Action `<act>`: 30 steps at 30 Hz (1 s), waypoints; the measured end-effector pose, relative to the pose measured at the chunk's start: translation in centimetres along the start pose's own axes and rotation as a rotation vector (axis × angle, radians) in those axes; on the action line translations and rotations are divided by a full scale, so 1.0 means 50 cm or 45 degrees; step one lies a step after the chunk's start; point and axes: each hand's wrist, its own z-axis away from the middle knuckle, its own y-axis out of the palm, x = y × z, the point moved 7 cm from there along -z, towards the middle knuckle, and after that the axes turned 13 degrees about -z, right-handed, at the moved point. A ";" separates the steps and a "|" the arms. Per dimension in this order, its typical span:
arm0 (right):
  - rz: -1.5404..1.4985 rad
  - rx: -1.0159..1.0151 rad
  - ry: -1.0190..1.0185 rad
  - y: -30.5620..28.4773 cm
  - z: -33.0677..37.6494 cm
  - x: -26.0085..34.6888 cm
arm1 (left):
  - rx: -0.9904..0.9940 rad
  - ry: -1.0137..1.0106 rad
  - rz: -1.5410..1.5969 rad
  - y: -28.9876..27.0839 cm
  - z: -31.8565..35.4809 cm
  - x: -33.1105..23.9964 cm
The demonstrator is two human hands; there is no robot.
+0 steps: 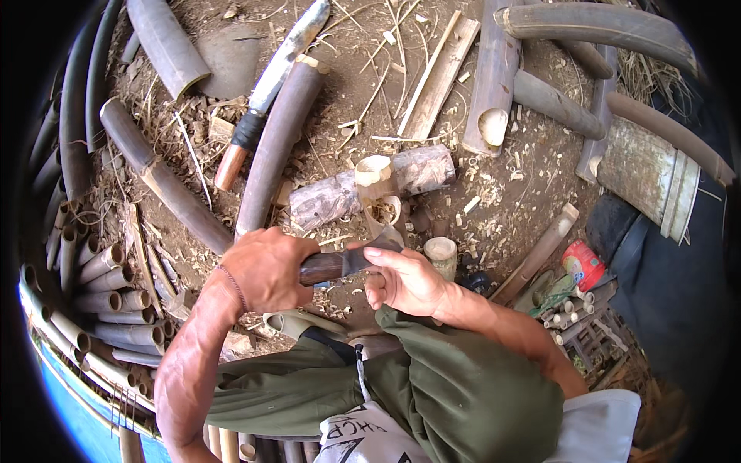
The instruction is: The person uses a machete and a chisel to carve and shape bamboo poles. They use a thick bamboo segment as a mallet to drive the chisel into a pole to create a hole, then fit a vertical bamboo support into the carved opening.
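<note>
My left hand (pixel 266 270) is closed round the dark wooden handle of a knife-like tool (pixel 323 268), held level above my lap. My right hand (pixel 409 282) has its thumb along the tool's dark collar, with the other fingers curled beneath it. The tool's far end is partly hidden by that hand, so its blade shows poorly. Just beyond the hands, a pale cut bamboo piece (pixel 376 176) leans across a short log (pixel 324 202). A long bamboo tube (pixel 279 139) lies with its near end by my left hand.
A large machete (pixel 285 65) with a wooden handle lies beyond the tube. Stacked bamboo tubes (pixel 116 289) line the left. At the right are a white bucket (pixel 648 174), a red can (pixel 584 264) and bamboo lengths. Shavings cover the dirt ground (pixel 432 208).
</note>
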 end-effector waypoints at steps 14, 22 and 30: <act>1.441 -0.818 -0.608 -0.028 0.060 0.091 | -0.562 -0.481 1.317 0.321 -0.073 -0.194; 1.316 -0.642 -0.695 -0.063 0.048 0.079 | -0.379 -0.517 0.913 0.310 -0.078 -0.175; 0.100 0.047 -0.068 -0.036 -0.014 -0.016 | -0.088 0.043 -0.451 0.017 0.003 -0.039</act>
